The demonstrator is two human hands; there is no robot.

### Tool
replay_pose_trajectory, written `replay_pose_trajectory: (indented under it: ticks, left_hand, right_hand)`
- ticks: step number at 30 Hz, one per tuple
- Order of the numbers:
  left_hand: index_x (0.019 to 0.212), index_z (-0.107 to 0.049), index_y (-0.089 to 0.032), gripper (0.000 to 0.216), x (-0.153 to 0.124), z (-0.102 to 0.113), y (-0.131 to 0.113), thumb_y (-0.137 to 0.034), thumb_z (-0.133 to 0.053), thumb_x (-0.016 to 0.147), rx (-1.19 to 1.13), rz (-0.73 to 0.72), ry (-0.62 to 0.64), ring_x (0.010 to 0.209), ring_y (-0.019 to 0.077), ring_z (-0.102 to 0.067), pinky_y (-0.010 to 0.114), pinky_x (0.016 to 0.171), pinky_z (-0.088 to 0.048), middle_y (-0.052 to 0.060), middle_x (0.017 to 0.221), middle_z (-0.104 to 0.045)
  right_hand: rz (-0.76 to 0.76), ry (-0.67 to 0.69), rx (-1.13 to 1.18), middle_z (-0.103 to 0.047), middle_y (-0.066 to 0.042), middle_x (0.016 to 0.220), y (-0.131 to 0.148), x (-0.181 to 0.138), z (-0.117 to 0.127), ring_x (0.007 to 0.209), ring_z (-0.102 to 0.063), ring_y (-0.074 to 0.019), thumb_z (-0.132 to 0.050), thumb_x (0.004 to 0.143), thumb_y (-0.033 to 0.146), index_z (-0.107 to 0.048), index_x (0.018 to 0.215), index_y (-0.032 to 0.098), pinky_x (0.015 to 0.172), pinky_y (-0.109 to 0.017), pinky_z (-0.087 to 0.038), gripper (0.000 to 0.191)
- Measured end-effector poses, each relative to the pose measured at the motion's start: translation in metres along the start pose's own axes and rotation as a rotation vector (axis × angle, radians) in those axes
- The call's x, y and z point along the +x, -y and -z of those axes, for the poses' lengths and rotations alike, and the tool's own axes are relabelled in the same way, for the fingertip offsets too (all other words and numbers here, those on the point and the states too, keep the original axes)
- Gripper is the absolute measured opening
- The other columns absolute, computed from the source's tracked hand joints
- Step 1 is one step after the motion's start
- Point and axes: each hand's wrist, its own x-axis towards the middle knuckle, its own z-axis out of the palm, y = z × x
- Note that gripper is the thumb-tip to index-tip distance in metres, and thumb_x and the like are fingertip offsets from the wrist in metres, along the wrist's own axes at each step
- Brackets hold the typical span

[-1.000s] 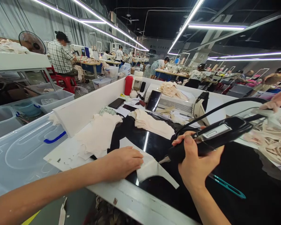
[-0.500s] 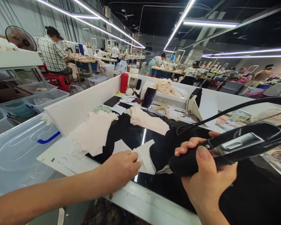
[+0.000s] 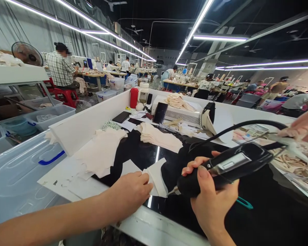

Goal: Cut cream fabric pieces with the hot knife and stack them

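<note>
A: What do we have in our right hand [image 3: 210, 201]?

B: The black handheld tool [image 3: 226, 167] — a long, glossy body with a silver panel on top, a matte black grip at the front and a short metal tip [image 3: 170, 192]. Our fingers are wrapped tight round the grip, with the thumb laid along the top. A black cable [image 3: 233, 127] loops away from its rear end.

A: And where does the tip sit?

B: Low over the black worktop [image 3: 259, 212], right at the lower right corner of the white fabric piece [image 3: 157, 176]. We cannot tell whether it touches the cloth.

A: How does that piece look?

B: Thin, flat and plain white, with a curved right edge and a line running down its middle — we cannot tell whether that is a slit or an overlap of two layers. It lies near the front edge of the worktop, between our two hands.

A: Our left hand [image 3: 132, 188]?

B: Palm down, fingers stretched out together, their tips resting on the left part of the white piece. Nothing is gripped.

A: Anything else close by?

B: A stack of cream pieces [image 3: 157, 136] behind the white one, loose cream sheets [image 3: 101, 152] to the left, a teal handle [image 3: 244, 203] showing just past our right wrist, and another person's hand [image 3: 301, 128] at the right edge.
</note>
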Motion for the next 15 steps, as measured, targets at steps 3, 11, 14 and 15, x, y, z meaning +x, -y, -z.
replay_pose_trajectory:
  ticks: [3, 11, 14, 15]
  left_hand:
    - [0.093, -0.067, -0.018, 0.009, -0.002, -0.014, -0.006, -0.013, -0.073, 0.096, 0.062, 0.012, -0.048, 0.074, 0.0208, -0.059, 0.033, 0.058, -0.039, 0.004, 0.088, -0.066]
    - [0.071, -0.055, -0.018, 0.028, 0.008, -0.032, -0.023, -0.008, -0.069, 0.094, 0.182, -0.161, -0.447, 0.065, 0.0180, -0.050, 0.031, 0.055, -0.038, 0.002, 0.071, -0.053]
    - [0.076, -0.058, -0.016, 0.022, 0.014, -0.019, -0.027, -0.001, -0.062, 0.093, 0.091, -0.304, -0.539, 0.070, 0.0170, -0.052, 0.030, 0.062, -0.046, 0.003, 0.079, -0.056]
    - [0.079, -0.060, -0.015, 0.020, 0.015, -0.016, -0.027, -0.001, -0.060, 0.094, 0.066, -0.341, -0.537, 0.072, 0.0169, -0.053, 0.029, 0.063, -0.048, 0.003, 0.081, -0.057]
  right_hand:
    - [0.004, 0.016, -0.009, -0.071, 0.005, 0.079, -0.001, -0.001, 0.002, 0.063, -0.066, -0.0138, -0.091, 0.081, 0.032, -0.061, 0.120, 0.027, 0.060, -0.031, -0.060, 0.049]
    - [-0.003, 0.013, -0.011, -0.071, 0.005, 0.081, 0.001, -0.002, 0.003, 0.063, -0.066, -0.0138, -0.091, 0.081, 0.033, -0.061, 0.120, 0.027, 0.060, -0.031, -0.061, 0.050]
    - [-0.001, 0.010, -0.022, -0.071, 0.005, 0.081, 0.000, -0.002, 0.004, 0.063, -0.066, -0.0134, -0.091, 0.081, 0.034, -0.060, 0.119, 0.027, 0.061, -0.031, -0.060, 0.049]
    - [0.002, 0.009, -0.025, -0.070, 0.005, 0.080, 0.000, -0.002, 0.004, 0.063, -0.066, -0.0133, -0.091, 0.081, 0.034, -0.060, 0.120, 0.027, 0.061, -0.031, -0.059, 0.050]
